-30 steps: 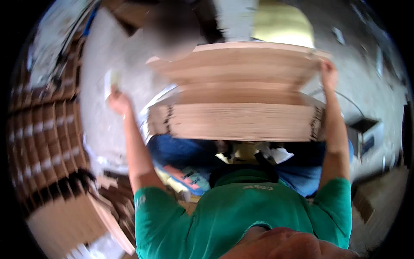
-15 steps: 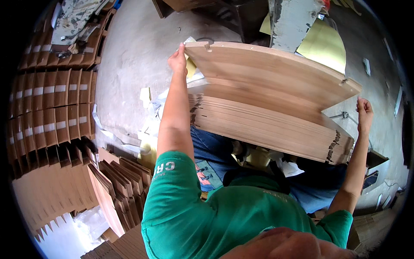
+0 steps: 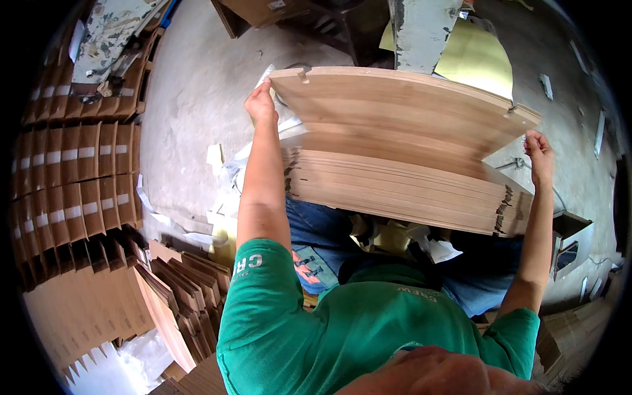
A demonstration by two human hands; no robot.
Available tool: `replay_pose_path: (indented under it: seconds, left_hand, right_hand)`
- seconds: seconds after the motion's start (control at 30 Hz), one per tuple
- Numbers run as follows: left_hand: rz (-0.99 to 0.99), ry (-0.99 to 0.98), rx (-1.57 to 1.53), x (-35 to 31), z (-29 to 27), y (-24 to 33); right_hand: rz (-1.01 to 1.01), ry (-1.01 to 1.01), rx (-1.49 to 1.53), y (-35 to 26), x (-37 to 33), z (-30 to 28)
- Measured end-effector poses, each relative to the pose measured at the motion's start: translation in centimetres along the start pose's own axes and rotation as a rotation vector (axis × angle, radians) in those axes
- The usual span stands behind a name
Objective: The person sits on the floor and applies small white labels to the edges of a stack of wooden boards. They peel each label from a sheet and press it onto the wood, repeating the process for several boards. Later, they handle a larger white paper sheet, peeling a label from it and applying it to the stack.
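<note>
A long light-brown wooden panel [image 3: 401, 99], notched near both ends of its far edge, stands tilted up along the far side of a stack of thin boards [image 3: 395, 191]. The stack lies before my legs, with dark marks at its ends. My left hand [image 3: 262, 105] is beside the panel's far left corner, fingers closed on a small white strip [image 3: 265, 74]. By the far right corner, my right hand [image 3: 541, 157] is closed in a pinch; something small and whitish shows at its fingertips, too small to name.
Brown slotted partitions [image 3: 72, 145] stand in rows on the left, with smaller boards [image 3: 187, 283] leaning nearer me. Beyond the panel are a worn pale metal post [image 3: 424, 33] and a yellow sheet [image 3: 477, 59]. A metal box [image 3: 571, 227] sits at right.
My left hand has come off the panel's left corner and moved slightly left and nearer, with the white strip at its fingers. My right hand stays near the right corner, fingers closed.
</note>
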State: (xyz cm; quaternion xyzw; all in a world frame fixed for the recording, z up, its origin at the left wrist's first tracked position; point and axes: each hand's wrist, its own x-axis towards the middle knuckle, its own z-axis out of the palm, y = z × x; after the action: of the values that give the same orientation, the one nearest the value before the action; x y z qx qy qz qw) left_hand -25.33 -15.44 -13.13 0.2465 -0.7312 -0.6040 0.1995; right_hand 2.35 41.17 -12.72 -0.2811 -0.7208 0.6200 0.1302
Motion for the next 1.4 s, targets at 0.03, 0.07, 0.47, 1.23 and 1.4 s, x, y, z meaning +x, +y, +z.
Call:
replay_pose_path:
  seconds: [0.03,0.07,0.47,1.23,1.4]
  left_hand:
    - [0.005,0.002,-0.021,0.9,-0.4,-0.8]
    - [0.002,-0.019,-0.048,1.3,0.1,-1.1]
    - [-0.133,0.004,-0.106,0.1,-0.3,1.1]
    - [-0.182,-0.323,0.266,3.7,-0.8,-0.6]
    - [-0.085,-0.246,0.291,2.5,-0.5,-0.9]
  right_hand:
    - [0.009,0.015,-0.019,-0.6,-0.3,0.9]
    - [0.021,0.054,-0.049,-1.1,-0.7,0.5]
    - [0.085,0.187,0.149,-0.3,-0.6,-1.5]
    - [-0.111,0.469,-0.412,0.1,3.7,2.6]
    - [-0.164,0.641,-0.582,1.3,3.9,2.4]
